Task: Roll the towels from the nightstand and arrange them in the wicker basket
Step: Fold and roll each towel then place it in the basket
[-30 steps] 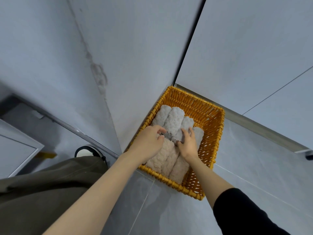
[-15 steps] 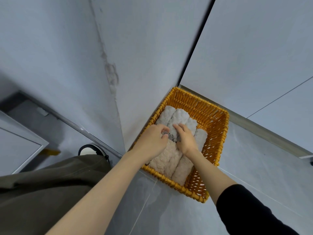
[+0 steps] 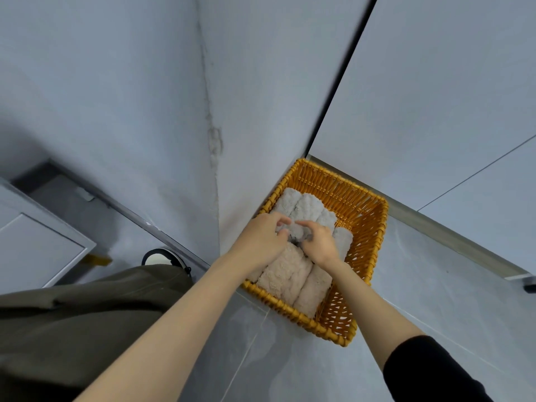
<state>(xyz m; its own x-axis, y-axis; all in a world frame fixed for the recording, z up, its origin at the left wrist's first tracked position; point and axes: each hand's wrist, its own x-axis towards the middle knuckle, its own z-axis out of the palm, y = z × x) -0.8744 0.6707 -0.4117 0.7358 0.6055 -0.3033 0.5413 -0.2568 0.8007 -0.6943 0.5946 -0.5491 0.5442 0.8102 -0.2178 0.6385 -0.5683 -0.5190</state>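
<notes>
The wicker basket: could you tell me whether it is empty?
No, rolled towels lie side by side in the wicker basket.

The head camera looks steeply down from close above the wicker basket (image 3: 369, 227).

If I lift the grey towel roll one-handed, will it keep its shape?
Probably not: the grey towel looks soft and plush, so it may sag or unroll. The left hand and right hand both grip it, hinting it needs support. The beige rolls packed beside it should brace it in the wicker basket.
</notes>
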